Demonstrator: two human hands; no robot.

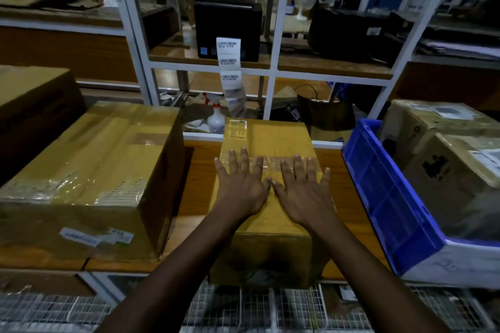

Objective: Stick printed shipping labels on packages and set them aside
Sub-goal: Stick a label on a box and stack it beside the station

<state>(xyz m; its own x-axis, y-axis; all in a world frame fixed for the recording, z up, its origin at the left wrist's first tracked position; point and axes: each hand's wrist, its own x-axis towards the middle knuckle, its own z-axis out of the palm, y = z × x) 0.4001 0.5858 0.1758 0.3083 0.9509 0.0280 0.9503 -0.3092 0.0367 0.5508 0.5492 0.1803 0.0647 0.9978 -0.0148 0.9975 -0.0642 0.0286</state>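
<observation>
Both hands are down flat on the box (266, 170) in the middle of the worktop (200, 178); the left hand (242, 185) and the right hand (304, 192) lie side by side, palms down, fingers spread wide and gripping nothing, thumbs almost meeting over the strip of clear tape (270, 163) that runs across the lid; the box sits square to the person, its near end poking out past the front edge of the worktop; on its far left corner there's a small label (238, 128) stuck flat. Up ahead on the shelf sits the black printer (227, 27); a strip of printed labels (230, 70) hangs out of its front and dangles down toward the far end of the box, not touching it as far as I can tell. Just behind the box, to the left, stands a white spray bottle (216, 119) with a red trigger. To the left, a big taped carton (89, 176) rests on the worktop, close beside the box but apart from it; to the right, a blue crate (389, 192) stands near the box, and beyond it more cartons (446, 149) are packed together.
</observation>
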